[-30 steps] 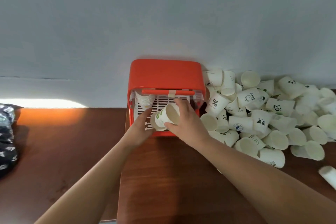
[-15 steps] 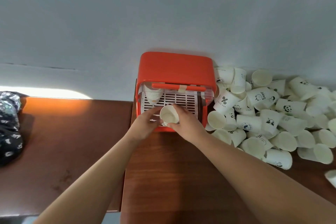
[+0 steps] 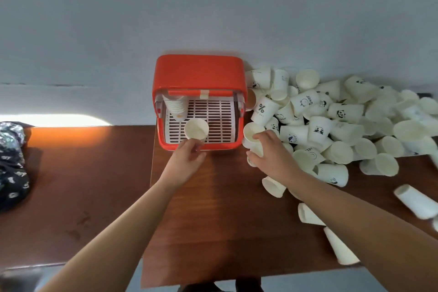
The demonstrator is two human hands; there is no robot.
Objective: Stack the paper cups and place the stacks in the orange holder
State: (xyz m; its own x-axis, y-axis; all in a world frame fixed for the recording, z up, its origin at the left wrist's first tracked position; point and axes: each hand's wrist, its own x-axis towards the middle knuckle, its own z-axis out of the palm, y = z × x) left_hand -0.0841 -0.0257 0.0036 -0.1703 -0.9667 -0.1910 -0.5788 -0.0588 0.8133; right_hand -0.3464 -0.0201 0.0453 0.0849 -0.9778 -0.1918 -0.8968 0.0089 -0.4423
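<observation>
The orange holder point(image 3: 199, 73) stands against the wall, its open front showing a white slotted tray. A stack of paper cups point(image 3: 175, 108) stands in its back left corner. My left hand point(image 3: 187, 161) holds a white paper cup point(image 3: 196, 128) at the holder's front edge, mouth facing me. My right hand point(image 3: 272, 156) has its fingers curled round a cup point(image 3: 252, 136) at the left edge of the big pile of loose paper cups point(image 3: 343, 121) to the holder's right.
Loose cups point(image 3: 273, 186) lie on the brown table near my right forearm, one more point(image 3: 414, 201) at the far right. A dark patterned cloth point(image 3: 11, 161) sits at the left edge. A seam splits the table point(image 3: 94, 185) left of the holder.
My right hand left the cup at the holder and moved right to a cup in the pile. The left hand now holds the first cup alone at the holder's front.
</observation>
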